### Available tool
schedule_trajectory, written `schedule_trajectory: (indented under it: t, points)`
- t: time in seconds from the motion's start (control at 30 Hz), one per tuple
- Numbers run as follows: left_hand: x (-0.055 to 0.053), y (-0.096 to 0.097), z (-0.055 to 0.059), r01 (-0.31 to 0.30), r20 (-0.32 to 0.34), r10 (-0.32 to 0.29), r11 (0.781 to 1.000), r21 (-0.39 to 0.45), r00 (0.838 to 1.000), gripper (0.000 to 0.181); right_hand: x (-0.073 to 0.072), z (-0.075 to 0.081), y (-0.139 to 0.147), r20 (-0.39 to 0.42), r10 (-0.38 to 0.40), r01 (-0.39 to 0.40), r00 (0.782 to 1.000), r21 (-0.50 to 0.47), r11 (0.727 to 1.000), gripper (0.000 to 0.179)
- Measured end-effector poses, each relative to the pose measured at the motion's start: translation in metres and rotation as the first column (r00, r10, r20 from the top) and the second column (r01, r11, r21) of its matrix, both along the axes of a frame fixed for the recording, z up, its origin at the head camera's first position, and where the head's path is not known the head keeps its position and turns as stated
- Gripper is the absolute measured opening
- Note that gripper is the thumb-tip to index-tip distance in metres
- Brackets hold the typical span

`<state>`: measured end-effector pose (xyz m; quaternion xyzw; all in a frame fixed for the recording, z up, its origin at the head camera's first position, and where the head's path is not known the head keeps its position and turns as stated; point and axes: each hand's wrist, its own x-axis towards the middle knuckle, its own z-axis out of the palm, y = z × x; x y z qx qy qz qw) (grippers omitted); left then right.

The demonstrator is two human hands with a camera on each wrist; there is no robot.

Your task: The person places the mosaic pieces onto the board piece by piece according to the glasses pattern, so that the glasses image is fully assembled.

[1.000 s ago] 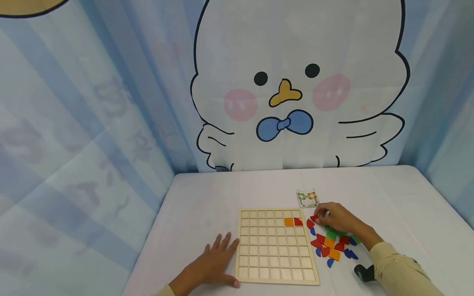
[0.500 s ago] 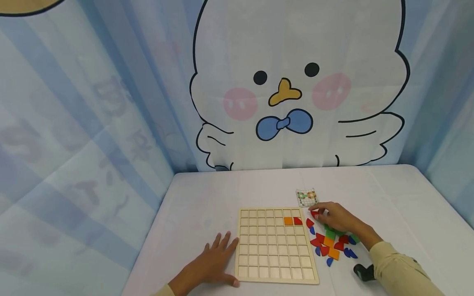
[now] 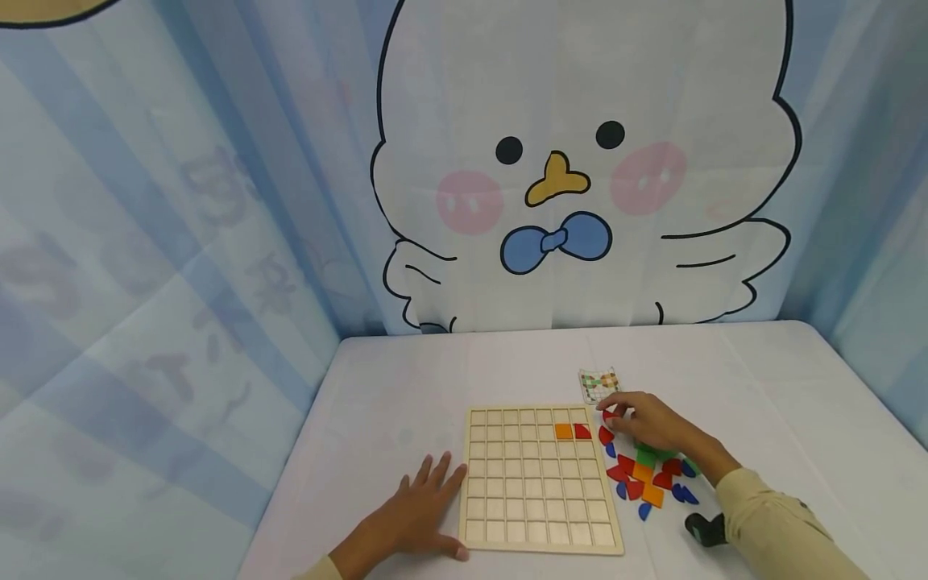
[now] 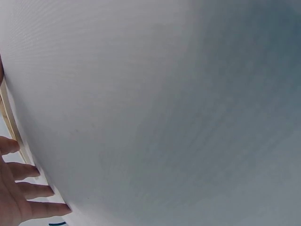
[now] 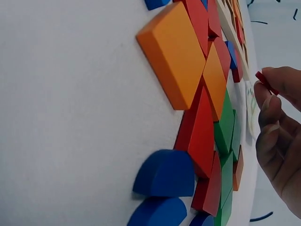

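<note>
The two hands are held well apart. A small red piece (image 3: pixel 609 416) is pinched between the thumb and forefinger of the right hand (image 3: pixel 645 420), near the upper right corner of a pale wooden grid board (image 3: pixel 538 508); its full outline is partly covered by the fingers. The left hand (image 3: pixel 416 511) is laid flat with fingers spread, at the board's left edge. An orange square tile (image 3: pixel 563 432) and a red curved tile (image 3: pixel 582 432) are seated side by side in the second row. A loose cluster of red, blue, green and orange pieces (image 3: pixel 643 473) is spread right of the board. A small printed card (image 3: pixel 599 385) is placed just beyond the board.
</note>
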<state>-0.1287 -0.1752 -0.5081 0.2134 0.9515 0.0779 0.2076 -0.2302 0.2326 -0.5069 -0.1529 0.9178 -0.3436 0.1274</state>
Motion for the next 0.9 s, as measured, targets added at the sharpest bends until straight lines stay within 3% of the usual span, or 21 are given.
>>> schedule_trajectory:
  t: [0.4,0.9]
  points:
    - [-0.002,0.003,0.003,-0.012,0.006,0.012,1.0,-0.009,1.0,0.118,-0.005,0.0,-0.009,0.052,0.011,-0.007,0.999,-0.083,0.997,0.03]
    - [0.001,0.0,0.001,-0.012,0.001,0.012,1.0,0.016,1.0,0.119,-0.008,-0.003,-0.027,0.118,0.12,-0.087,0.986,-0.254,0.963,0.031]
